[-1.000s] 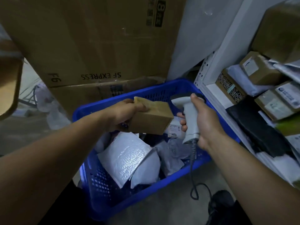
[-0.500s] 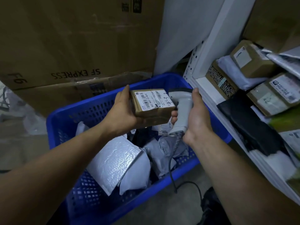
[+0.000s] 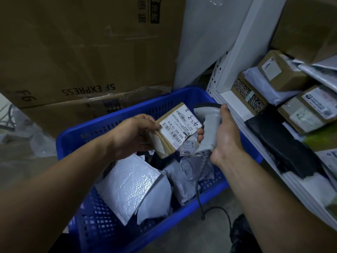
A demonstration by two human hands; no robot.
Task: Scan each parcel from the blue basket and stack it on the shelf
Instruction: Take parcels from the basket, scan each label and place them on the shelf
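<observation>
Two hands meet over a basket at the centre of the frame, with a shelf to the right and cartons behind.

The basket (image 3: 102, 225) sits on the floor in the lower middle. Inside it, a padded mailer (image 3: 127, 187) lies at the lower left, with soft bags (image 3: 187, 178) to its right. Above the basket, the left hand (image 3: 131, 136) holds a small box (image 3: 175, 130) at centre. Just to its right, the right hand (image 3: 226, 136) holds a scanner (image 3: 207, 121), whose cable (image 3: 199, 181) drops past the basket's right side. Stacked cartons (image 3: 82, 52) stand behind the basket, across the upper left. The shelf (image 3: 228, 99) runs down the right edge with parcels (image 3: 280, 72) piled on it, seemingly several layers deep.
</observation>
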